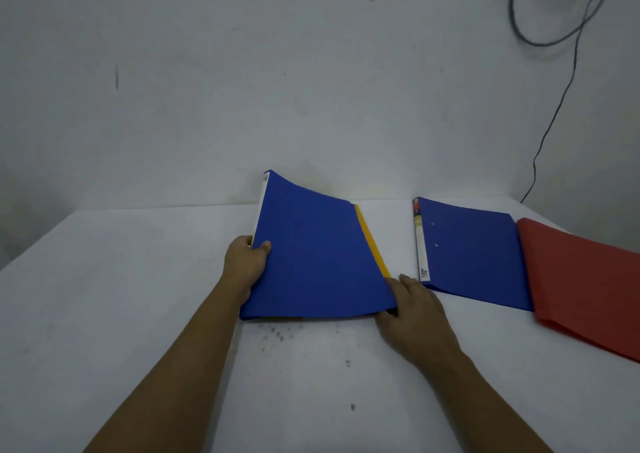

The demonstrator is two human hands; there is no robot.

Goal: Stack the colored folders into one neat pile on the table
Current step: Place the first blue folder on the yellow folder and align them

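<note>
On the white table [138, 314] a flexible blue plastic folder [311, 255] lies over a yellow folder [372, 245], of which only a strip shows along the right edge. The left hand [244, 265] grips the blue folder's left edge — thumb on top, fingers beneath — with that side tilted up. The right hand [414, 309] pinches the near right corner. Just right of that hand lies a second blue folder with a white spine strip [474, 255], flat, its right edge touching or overlapped by a red folder [581, 279].
</note>
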